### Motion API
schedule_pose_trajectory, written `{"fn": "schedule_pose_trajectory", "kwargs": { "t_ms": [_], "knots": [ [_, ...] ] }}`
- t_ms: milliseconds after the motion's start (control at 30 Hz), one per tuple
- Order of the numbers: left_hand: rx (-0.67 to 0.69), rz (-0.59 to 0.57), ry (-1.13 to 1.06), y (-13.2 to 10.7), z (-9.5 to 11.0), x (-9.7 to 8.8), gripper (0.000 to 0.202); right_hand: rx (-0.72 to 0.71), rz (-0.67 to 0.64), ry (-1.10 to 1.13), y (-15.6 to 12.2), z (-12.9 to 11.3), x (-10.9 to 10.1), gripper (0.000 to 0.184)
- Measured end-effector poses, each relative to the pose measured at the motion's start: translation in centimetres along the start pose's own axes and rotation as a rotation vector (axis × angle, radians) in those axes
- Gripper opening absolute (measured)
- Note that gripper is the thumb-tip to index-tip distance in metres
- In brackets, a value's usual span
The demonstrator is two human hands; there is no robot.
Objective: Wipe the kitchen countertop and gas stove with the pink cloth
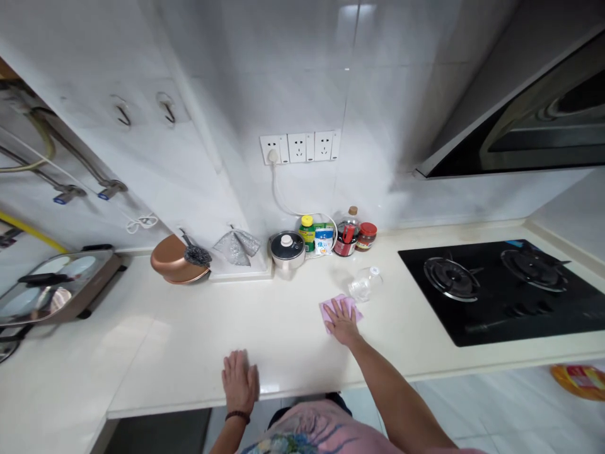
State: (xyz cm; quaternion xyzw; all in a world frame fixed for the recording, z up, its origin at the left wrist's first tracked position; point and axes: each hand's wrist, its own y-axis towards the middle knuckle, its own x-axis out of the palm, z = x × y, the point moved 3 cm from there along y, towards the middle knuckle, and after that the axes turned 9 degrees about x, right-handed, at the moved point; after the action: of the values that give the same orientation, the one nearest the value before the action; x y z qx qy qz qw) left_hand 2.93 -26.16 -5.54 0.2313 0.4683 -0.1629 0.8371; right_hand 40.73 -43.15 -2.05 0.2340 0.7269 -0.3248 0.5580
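My right hand (pixel 341 320) lies flat, fingers spread, pressing on a pink cloth (pixel 350 306) on the cream countertop (pixel 198 328). A clear plastic bottle (pixel 365 284) lies on its side just beyond the cloth, to the right. Near the counter's front edge, my left hand (pixel 240 379) rests flat with its fingers together and nothing in it. A dark bracelet sits on its wrist.
A black gas hob (pixel 501 287) fills the counter's right side. By the back wall stand a small steel pot (pixel 287 249), jars and bottles (pixel 352 236), a copper pan with a brush (pixel 179 260) and a grey cloth (pixel 236 246). An electric griddle (pixel 51 287) sits far left.
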Motion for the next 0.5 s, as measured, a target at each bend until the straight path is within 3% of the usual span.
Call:
{"fn": "schedule_pose_trajectory", "kwargs": {
  "t_ms": [100,200,333,500],
  "knots": [
    [0.034,-0.021,-0.011,0.3,2.3,0.9,0.061,-0.018,0.015,0.009,-1.9,0.9,1.5,0.062],
    [0.032,-0.025,0.011,0.5,3.5,1.0,0.061,-0.034,0.079,0.025,-5.6,4.0,3.9,0.061],
    [0.044,-0.032,0.034,0.3,4.1,0.9,0.062,0.172,0.106,0.018,-9.3,11.9,5.5,0.062],
    [0.044,-0.053,0.036,0.1,4.5,0.9,0.062,0.536,0.090,-0.011,-10.7,22.9,3.8,0.069]
  ]
}}
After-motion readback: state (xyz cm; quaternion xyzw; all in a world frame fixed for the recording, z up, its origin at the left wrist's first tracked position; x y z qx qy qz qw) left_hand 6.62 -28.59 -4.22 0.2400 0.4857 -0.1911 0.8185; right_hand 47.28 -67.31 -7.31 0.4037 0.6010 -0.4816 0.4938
